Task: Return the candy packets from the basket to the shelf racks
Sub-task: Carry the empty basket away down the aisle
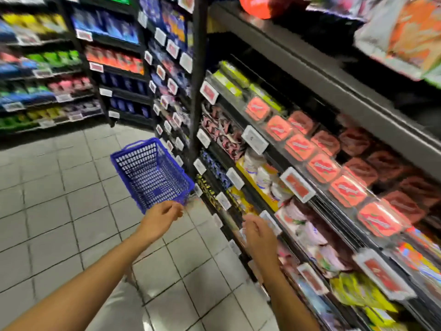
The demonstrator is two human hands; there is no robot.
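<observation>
Left hand [160,219] grips the blue basket [152,173] rim. Right hand [259,237], fingers loosely curled w/ nothing held, near the shelf [310,201].

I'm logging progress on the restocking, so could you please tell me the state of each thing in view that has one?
blue basket: empty as far as visible, tilted, near rim at the left hand.
left hand: fingers curled at the basket's rim; grip unclear through blur.
right hand: loosely curled, holding nothing, beside the shelf racks.
shelf racks: stocked with packets.
</observation>
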